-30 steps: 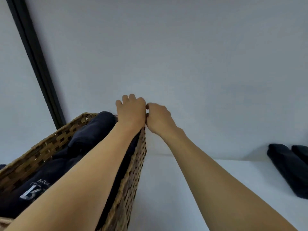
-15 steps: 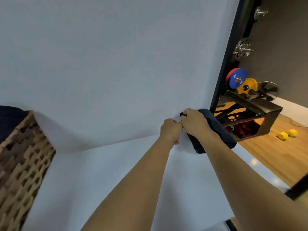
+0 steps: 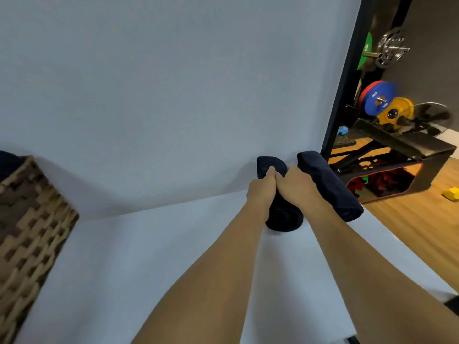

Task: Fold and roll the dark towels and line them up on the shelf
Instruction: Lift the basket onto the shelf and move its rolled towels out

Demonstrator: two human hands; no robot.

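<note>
most of the rolled towel [image 3: 283, 218] is hidden under our hands; only its far end and its spiral near end show. our left hand [image 3: 260, 192] and right hand [image 3: 295, 182] touch each other on top of it, curled down round the roll, with the fingertips out of sight. it lies on the white shelf [image 3: 149, 256] at about 3 o'clock from centre, its far end at the pale back wall [image 3: 173, 95]. a second rolled towel [image 3: 330, 189] lies just beside it at its 3 o'clock, near the shelf's right edge and the black post [image 3: 345, 83]. the wicker basket [image 3: 29, 219] at 9 o'clock is cut off and blurred. between basket and rolls the shelf is bare. past the post, at 2 o'clock, are weight plates [image 3: 377, 98] and wooden floor [image 3: 422, 219].
</note>
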